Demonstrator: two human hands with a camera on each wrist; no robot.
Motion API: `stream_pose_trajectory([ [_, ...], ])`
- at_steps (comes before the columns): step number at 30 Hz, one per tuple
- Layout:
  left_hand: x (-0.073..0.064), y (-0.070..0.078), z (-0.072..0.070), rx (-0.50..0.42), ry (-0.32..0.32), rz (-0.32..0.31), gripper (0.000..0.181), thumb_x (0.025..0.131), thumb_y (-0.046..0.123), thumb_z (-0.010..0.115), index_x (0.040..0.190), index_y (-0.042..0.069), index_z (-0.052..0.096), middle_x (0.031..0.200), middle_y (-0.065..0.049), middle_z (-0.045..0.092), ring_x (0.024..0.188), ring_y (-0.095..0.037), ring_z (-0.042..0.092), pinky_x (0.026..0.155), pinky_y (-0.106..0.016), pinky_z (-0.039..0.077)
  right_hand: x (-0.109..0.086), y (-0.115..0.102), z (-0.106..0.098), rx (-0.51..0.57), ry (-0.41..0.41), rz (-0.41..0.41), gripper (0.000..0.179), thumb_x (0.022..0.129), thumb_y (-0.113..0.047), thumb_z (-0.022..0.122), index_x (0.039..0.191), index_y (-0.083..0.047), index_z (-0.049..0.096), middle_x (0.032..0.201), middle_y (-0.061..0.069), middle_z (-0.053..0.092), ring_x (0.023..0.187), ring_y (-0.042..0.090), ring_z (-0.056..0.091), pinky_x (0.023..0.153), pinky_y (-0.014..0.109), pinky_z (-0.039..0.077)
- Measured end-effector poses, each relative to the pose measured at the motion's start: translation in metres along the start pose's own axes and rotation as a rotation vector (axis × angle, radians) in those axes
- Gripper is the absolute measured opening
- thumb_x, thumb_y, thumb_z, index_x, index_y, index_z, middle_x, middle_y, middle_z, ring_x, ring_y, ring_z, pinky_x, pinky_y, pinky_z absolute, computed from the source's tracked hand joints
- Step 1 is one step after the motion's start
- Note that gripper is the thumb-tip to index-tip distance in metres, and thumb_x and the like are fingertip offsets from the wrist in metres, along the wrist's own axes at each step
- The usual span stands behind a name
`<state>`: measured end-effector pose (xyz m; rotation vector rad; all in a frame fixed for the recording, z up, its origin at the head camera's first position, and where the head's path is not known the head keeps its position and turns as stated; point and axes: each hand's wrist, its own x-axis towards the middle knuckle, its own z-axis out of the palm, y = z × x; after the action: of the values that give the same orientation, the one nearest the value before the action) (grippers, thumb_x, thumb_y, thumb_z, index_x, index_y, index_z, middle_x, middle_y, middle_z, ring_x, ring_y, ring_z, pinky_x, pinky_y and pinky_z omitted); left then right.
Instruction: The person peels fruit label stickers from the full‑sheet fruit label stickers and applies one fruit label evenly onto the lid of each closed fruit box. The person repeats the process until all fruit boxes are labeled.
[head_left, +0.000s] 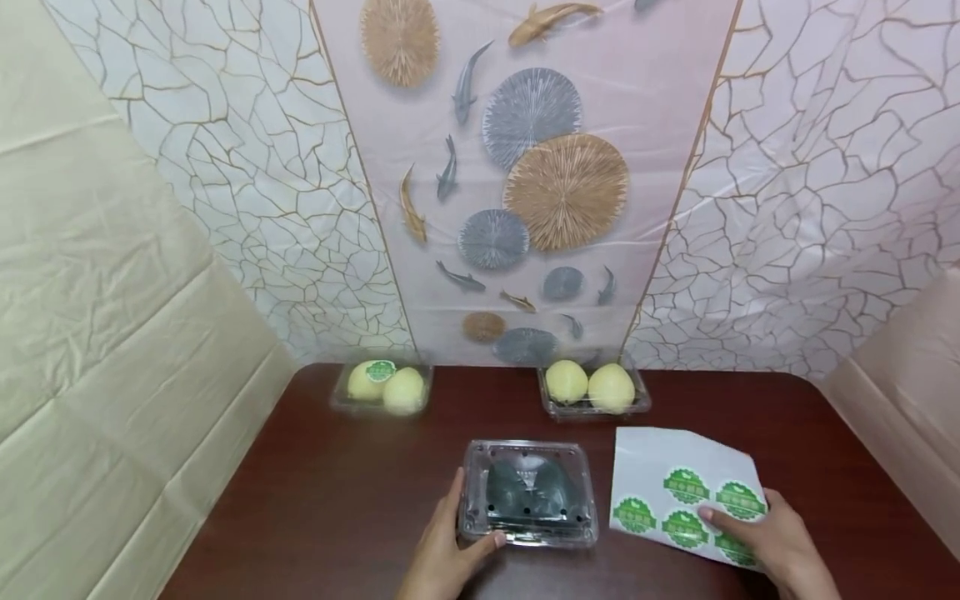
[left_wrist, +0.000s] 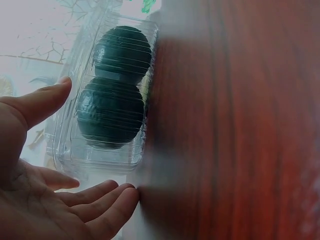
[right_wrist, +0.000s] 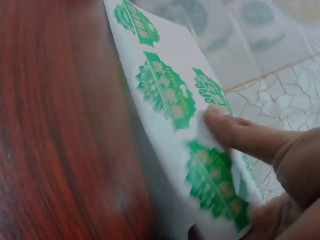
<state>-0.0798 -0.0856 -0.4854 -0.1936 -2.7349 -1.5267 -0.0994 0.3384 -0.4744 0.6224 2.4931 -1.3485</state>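
Note:
A clear plastic clamshell box (head_left: 527,533) with two dark green round fruits (left_wrist: 111,111) inside sits on the table before me. My left hand (head_left: 442,542) is at its left front corner, thumb by the front edge and fingers along the left side. Seen from the left wrist, those fingers (left_wrist: 107,210) are loosely extended beside the box's end. To the right, my right hand (head_left: 783,537) pinches a white sheet of green scalloped stickers (head_left: 652,458), thumb on top among the stickers. The sheet tilts up from the table in the right wrist view.
Two clear boxes holding pale yellow round fruits stand along the table's back edge: the left box (head_left: 341,398) has a green sticker on it, the right box (head_left: 553,408) shows none. Behind the dark wooden table (head_left: 337,492) hangs a patterned cloth (head_left: 420,283).

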Motion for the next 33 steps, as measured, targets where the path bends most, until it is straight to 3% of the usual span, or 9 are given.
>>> stream_pose_trajectory([
  [3,0.002,0.002,-0.001,0.001,0.011,0.008,0.106,0.076,0.047,0.082,0.157,0.01,0.025,0.14,-0.021,0.05,0.123,-0.038,0.052,0.101,-0.059,0.042,-0.004,-0.002,-0.002,0.129,0.015,0.033,0.11,0.078,-0.053,0.081,0.143,0.015,0.024,0.105,0.013,0.064,0.082,0.017,0.064,0.067,0.03,0.055],
  [7,0.005,0.003,-0.001,0.001,0.013,0.006,0.107,0.076,0.048,0.083,0.158,0.011,0.025,0.141,-0.021,0.049,0.124,-0.039,0.052,0.101,-0.059,0.042,-0.011,-0.006,-0.002,0.333,-0.009,0.036,0.081,0.082,-0.042,0.081,0.138,0.0,0.042,0.089,-0.007,0.07,0.078,0.012,0.069,0.069,0.031,0.058],
  [12,0.007,0.004,-0.001,-0.001,0.028,-0.01,0.107,0.075,0.048,0.084,0.157,0.011,0.026,0.142,-0.019,0.048,0.125,-0.037,0.051,0.102,-0.058,0.042,-0.017,-0.01,-0.004,0.609,-0.095,0.035,0.026,0.09,-0.036,0.074,0.11,-0.024,0.062,0.089,-0.009,0.073,0.083,0.011,0.072,0.074,0.031,0.059],
  [15,0.005,0.006,-0.002,0.031,0.039,0.007,0.107,0.073,0.046,0.085,0.155,0.009,0.029,0.144,-0.018,0.047,0.126,-0.036,0.051,0.102,-0.057,0.042,-0.021,-0.009,-0.004,0.729,-0.169,0.046,0.006,0.095,-0.034,0.067,0.1,-0.03,0.065,0.093,-0.007,0.074,0.088,0.01,0.072,0.078,0.03,0.059],
  [20,0.005,0.012,-0.004,0.097,0.058,0.058,0.105,0.07,0.039,0.089,0.154,0.009,0.032,0.15,-0.014,0.041,0.131,-0.036,0.047,0.103,-0.057,0.043,-0.026,-0.007,-0.003,0.784,-0.228,0.036,0.007,0.1,-0.034,0.06,0.103,-0.029,0.065,0.098,-0.005,0.074,0.092,0.01,0.071,0.081,0.03,0.058],
  [24,0.007,0.022,-0.004,0.139,0.051,0.073,0.101,0.073,0.04,0.087,0.154,0.013,0.033,0.153,-0.014,0.037,0.135,-0.04,0.043,0.103,-0.061,0.041,-0.031,-0.008,-0.004,0.816,-0.208,0.044,0.008,0.1,-0.035,0.06,0.102,-0.028,0.063,0.098,-0.005,0.073,0.092,0.009,0.07,0.082,0.029,0.058],
  [29,0.008,0.034,0.0,0.206,0.091,0.117,0.09,0.078,0.044,0.081,0.152,0.015,0.038,0.154,-0.011,0.036,0.137,-0.038,0.039,0.103,-0.062,0.041,-0.04,-0.019,-0.003,0.758,-0.166,0.027,0.011,0.099,-0.037,0.061,0.104,-0.028,0.062,0.097,-0.005,0.074,0.091,0.011,0.071,0.081,0.031,0.059],
  [33,0.008,0.047,0.002,0.245,0.109,0.168,0.083,0.081,0.042,0.08,0.149,0.015,0.042,0.153,-0.013,0.038,0.138,-0.037,0.039,0.104,-0.062,0.04,-0.052,-0.032,0.004,0.712,-0.165,-0.014,0.019,0.1,-0.036,0.06,0.114,-0.023,0.06,0.098,-0.003,0.074,0.091,0.014,0.072,0.081,0.033,0.059],
])
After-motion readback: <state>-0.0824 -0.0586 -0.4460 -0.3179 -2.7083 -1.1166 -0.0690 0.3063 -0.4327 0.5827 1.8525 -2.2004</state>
